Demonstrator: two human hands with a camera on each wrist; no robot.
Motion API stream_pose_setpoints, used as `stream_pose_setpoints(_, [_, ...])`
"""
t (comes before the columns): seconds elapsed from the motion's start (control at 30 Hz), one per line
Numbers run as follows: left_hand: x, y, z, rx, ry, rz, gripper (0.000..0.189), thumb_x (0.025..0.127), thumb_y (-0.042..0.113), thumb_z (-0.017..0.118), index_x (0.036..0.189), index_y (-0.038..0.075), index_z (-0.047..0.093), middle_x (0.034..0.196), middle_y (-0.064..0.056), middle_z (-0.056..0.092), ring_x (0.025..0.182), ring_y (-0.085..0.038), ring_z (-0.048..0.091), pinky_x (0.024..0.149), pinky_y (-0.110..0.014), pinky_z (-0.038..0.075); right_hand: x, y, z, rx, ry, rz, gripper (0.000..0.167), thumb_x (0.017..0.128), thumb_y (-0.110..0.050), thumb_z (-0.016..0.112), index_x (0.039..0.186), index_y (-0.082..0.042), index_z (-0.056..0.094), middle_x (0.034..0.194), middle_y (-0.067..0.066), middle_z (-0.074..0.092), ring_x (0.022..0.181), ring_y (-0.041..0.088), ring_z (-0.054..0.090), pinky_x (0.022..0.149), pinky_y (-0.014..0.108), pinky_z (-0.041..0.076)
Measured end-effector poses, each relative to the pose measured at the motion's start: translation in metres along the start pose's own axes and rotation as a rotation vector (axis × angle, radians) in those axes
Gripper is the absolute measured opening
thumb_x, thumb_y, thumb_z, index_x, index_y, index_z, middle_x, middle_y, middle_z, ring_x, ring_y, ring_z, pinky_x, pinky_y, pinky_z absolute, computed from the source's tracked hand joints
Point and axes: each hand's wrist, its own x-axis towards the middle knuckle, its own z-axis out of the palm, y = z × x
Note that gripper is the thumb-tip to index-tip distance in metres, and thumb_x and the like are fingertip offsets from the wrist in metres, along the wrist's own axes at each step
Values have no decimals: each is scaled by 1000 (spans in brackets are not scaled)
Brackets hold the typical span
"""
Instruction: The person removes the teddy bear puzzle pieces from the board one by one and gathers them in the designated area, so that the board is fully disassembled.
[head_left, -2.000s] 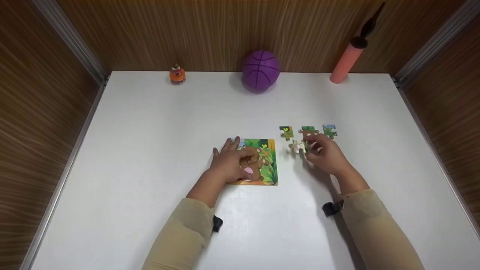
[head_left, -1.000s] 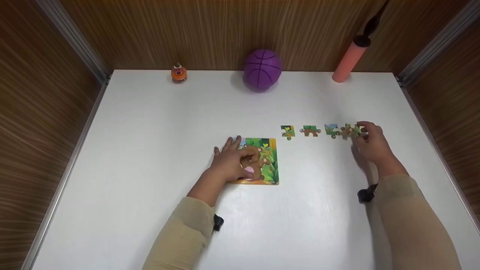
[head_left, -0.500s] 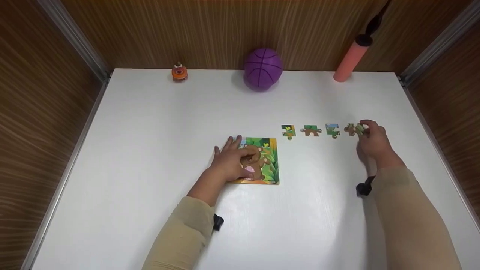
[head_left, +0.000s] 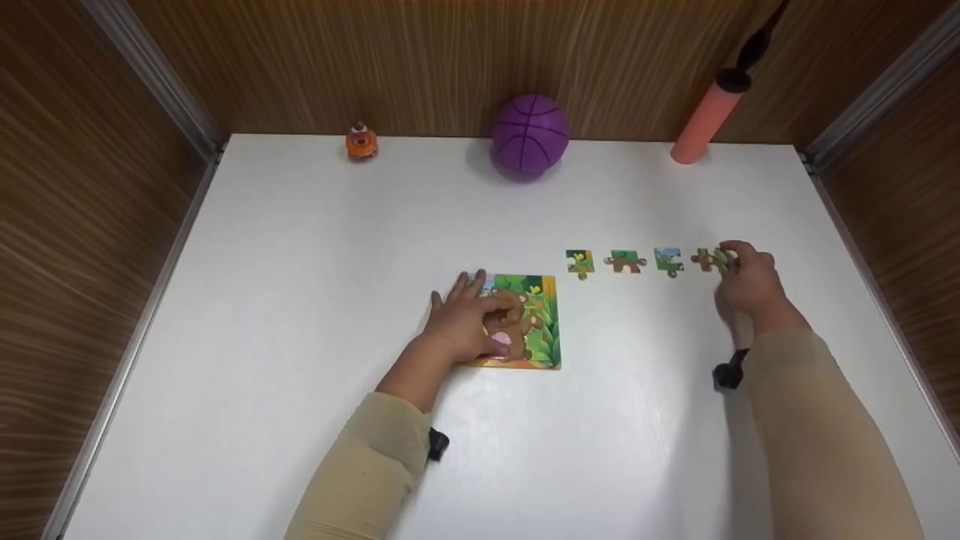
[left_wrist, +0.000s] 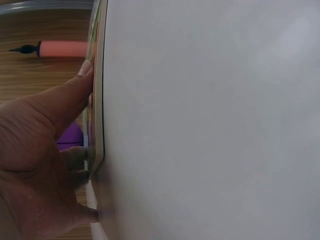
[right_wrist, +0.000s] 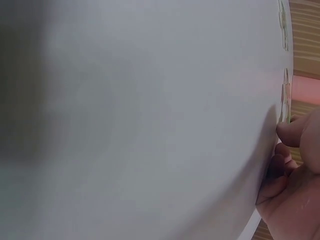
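In the head view, my left hand (head_left: 457,326) rests on a bear jigsaw puzzle (head_left: 544,330), fingers spread over its left part, which they hide. The left wrist view shows the thumb on the face of the puzzle (left_wrist: 98,100), beside its edge. My right hand (head_left: 752,281) pinches the right end of a brown and green puzzle piece (head_left: 706,259) lying on the table. To its left lie a blue and green piece (head_left: 666,259), a bear piece (head_left: 622,264) and a yellow-flower piece (head_left: 577,264). The right wrist view shows curled fingers (right_wrist: 272,187) near the tabletop.
A purple ball (head_left: 529,135) stands at the back of the white table (head_left: 300,247). Left of it is a small orange toy figure (head_left: 361,142). A pink hand pump (head_left: 705,124) leans against the wooden back wall (head_left: 420,67). Side walls flank the table.
My right hand carried the brown and green piece rightward from beside the puzzle to the right end of the row and set it down. Lately it has barely moved. The left hand stayed put.
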Motion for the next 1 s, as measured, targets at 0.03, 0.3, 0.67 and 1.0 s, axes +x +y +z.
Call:
stream_pose_setpoints(0.03, [0, 0, 0, 1, 1, 0, 82, 84, 41, 90, 157, 33, 55, 178, -9, 10, 163, -34, -1, 124, -71, 1, 0, 0, 0, -2, 2, -3, 56, 111, -6, 29, 166, -2, 21, 144, 42, 32, 134, 59, 42, 112, 72, 36])
stream_pose_setpoints(0.3, [-1, 1, -2, -14, -4, 6, 78, 84, 38, 91, 154, 30, 58, 178, -8, 10, 163, -34, -2, 124, -71, -1, -2, -2, 1, 28, 27, 4, 65, 109, -5, 29, 170, -8, 7, 146, 43, 30, 134, 60, 41, 113, 72, 36])
stream_pose_setpoints(0.67, [0, 1, -1, -19, -3, 2, 80, 83, 40, 91, 155, 31, 57, 178, -9, 10, 163, -35, -1, 124, -71, 0, -11, -9, 10, 22, 145, 21, 67, 104, 1, 37, 168, -4, 19, 149, 45, 26, 135, 59, 40, 111, 68, 40])
stream_pose_setpoints(1.0, [2, -1, 0, -8, -1, 4, 82, 83, 42, 91, 156, 32, 56, 178, -8, 10, 163, -35, -1, 124, -72, 0, -39, -53, 37, -34, 224, -179, 59, 105, -14, 57, 161, -4, 41, 145, 35, 36, 132, 51, 42, 104, 65, 45])
